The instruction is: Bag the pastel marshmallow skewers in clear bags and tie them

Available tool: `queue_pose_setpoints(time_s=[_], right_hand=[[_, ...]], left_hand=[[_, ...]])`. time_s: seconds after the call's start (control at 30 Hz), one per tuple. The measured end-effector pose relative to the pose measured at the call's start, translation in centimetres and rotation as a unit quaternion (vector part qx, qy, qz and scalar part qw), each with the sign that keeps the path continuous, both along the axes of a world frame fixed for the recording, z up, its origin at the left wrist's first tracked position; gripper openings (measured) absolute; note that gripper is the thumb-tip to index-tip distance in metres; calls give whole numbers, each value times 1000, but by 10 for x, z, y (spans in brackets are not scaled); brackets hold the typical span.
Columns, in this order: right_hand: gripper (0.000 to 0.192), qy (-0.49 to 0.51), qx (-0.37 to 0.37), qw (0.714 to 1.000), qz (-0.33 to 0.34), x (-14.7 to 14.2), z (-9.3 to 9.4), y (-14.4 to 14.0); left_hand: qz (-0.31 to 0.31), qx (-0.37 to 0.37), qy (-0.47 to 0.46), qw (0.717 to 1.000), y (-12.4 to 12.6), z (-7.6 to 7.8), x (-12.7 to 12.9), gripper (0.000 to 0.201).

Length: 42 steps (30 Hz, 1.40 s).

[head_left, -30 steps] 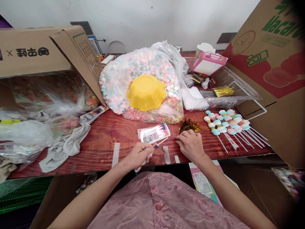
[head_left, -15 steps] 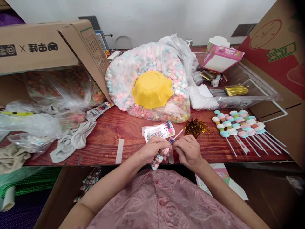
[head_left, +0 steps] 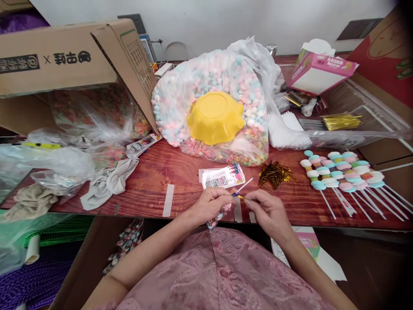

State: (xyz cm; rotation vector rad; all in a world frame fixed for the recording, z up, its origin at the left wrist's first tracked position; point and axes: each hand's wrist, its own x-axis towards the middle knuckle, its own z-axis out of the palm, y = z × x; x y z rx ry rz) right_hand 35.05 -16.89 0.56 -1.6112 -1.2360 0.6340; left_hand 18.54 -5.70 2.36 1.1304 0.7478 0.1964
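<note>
We held one marshmallow stick [head_left: 229, 199] at the near edge of the tabletop [head_left: 167, 170]. Our left hand [head_left: 209, 206] was closed around its wrapped candy end, the grip pressed together on it, with the bare white stick end poking up and away from our fingers. Our right hand [head_left: 269, 211] met it from the right, its grip pinching one gold twist tie [head_left: 242, 197] against the stick just above the left fingers.

Just beyond the grip lay a small stack of labels [head_left: 222, 176], and to the right of that one heap of gold ties [head_left: 275, 173]. Farther right we counted about six finished sticks [head_left: 338, 170] in a row, though they overlapped too much to be sure. Straight beyond the grip sat one big bag of marshmallows [head_left: 209, 73] with one yellow bowl [head_left: 215, 117] upside down on it. Three strips of tape [head_left: 168, 200] were stuck to the near edge of the tabletop.
</note>
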Motion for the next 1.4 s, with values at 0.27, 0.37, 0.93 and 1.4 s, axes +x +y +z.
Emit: queue_pose_setpoints(time_s=[0.27,0.37,0.93,1.4], right_hand=[[26,-122,131,984,17,-30,7,11],[26,-61,81,995,15,-31,-4,20],[21,289,-37,957,-17,-39,-26,7],[22,-343,243,846,327,-11,15,-1]], left_hand=[[24,87,-15,996,-5,-7,6,22],[20,96,-9,995,-7,-7,3,20],[-49,374,-75,923,3,-12,-4,36],[-311,-175,5,934,21,7,-15,13]])
